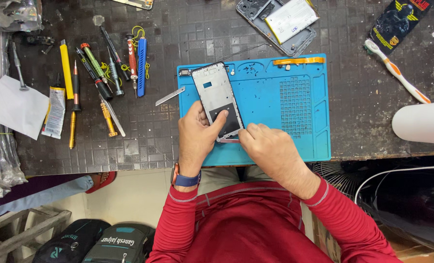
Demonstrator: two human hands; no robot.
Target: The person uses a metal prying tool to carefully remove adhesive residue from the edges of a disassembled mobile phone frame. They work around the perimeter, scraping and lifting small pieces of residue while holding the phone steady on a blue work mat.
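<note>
Work surface: a blue repair mat (pixel 275 141) lies on the dark desk (pixel 178 29). A phone frame (pixel 216 95), silver with a dark rectangular patch at its lower end, rests on the left part of the mat, tilted slightly to the left.

Left hand (pixel 196 134): laid on the lower left edge of the phone frame, thumb pressed flat on the dark patch, remaining digits curled under the frame's side. The grip is closed on the frame. A blue wrist band (pixel 186 180) sits on this forearm.

Right hand (pixel 265 146): placed at the bottom right corner of the frame, fingertips touching its lower edge. A thin reddish object (pixel 229 140) shows at that edge; whether the hand pinches it cannot be determined from this view, possibly a pry pick.

The two hands are close together, both at the lower end of the frame.

Surroundings: a metal strip (pixel 169 96) lies just left of the mat. A row of screwdrivers (pixel 97 70) and a blue handled tool (pixel 141 65) lie well to the left. An orange flex strip (pixel 299 61) rests along the mat's top edge. A second opened phone with a white battery (pixel 291 18) lies above the mat. A toothbrush (pixel 396 70) lies at the far right
</note>
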